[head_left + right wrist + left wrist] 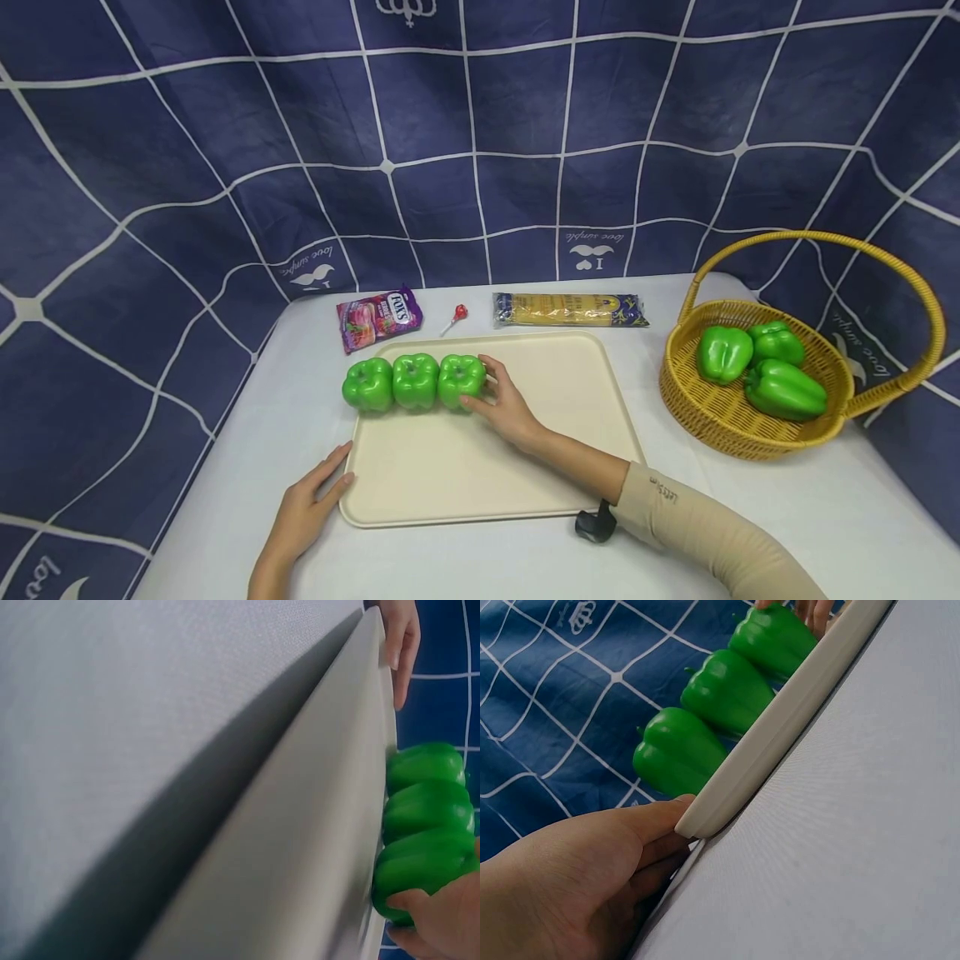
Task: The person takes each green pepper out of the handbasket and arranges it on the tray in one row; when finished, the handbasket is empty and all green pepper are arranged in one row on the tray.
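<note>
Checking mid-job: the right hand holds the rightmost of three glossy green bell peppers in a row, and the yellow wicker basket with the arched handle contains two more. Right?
Only the count is off: the head view shows three more glossy green bell peppers in the yellow wicker basket, not two. The right hand does hold the row's rightmost pepper.

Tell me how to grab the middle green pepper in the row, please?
I'd reach down from above and hold the middle pepper by its near and far sides. The left pepper and right pepper crowd its other sides, leaving little finger room, while its rounded front and top look uncovered.
</note>
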Tool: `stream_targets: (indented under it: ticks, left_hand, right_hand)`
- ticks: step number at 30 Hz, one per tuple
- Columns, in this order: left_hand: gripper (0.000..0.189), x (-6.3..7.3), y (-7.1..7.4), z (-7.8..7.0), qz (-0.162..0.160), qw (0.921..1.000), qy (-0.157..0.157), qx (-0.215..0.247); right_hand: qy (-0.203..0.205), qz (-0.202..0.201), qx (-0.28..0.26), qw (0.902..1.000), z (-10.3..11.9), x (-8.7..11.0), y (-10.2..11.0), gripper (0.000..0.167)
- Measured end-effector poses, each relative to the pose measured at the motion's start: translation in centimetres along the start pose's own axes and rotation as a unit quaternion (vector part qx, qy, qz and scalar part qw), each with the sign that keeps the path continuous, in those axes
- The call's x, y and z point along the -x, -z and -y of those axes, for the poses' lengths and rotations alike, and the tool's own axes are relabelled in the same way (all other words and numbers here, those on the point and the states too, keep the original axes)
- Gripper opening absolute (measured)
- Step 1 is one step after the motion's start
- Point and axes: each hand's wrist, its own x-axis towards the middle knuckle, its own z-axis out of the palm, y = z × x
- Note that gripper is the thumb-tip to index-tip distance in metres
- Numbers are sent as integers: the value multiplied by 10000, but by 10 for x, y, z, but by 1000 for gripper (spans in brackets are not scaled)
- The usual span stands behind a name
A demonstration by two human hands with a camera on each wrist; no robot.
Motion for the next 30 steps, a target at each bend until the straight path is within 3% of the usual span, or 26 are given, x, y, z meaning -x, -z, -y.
stream_targets:
  ticks: [14,17,19,23,26,30]
  left_hand:
    - [50,-1,1,1,-28,10000,3,23]
    - [50,-1,1,1,-12,10000,6,38]
    - [50,0,1,0,12,10000,22,54]
    - [51,0,1,-1,71,9999,55,106]
    - [50,0,1,-1,75,9999,49,115]
    - [50,0,1,-1,53,9999,41,106]
  right_hand:
    - [-24,59,-94,9999,-1,0,2,83]
    - [59,125,-85,9999,12,7,7,82]
    - [181,141,40,9997,24,14,13,81]
    - [681,-89,651,9955,25,22,35,80]
    - [1243,-368,1089,9856,25,29,58,80]
    - [1800,-562,1541,9699,59,50,98,74]
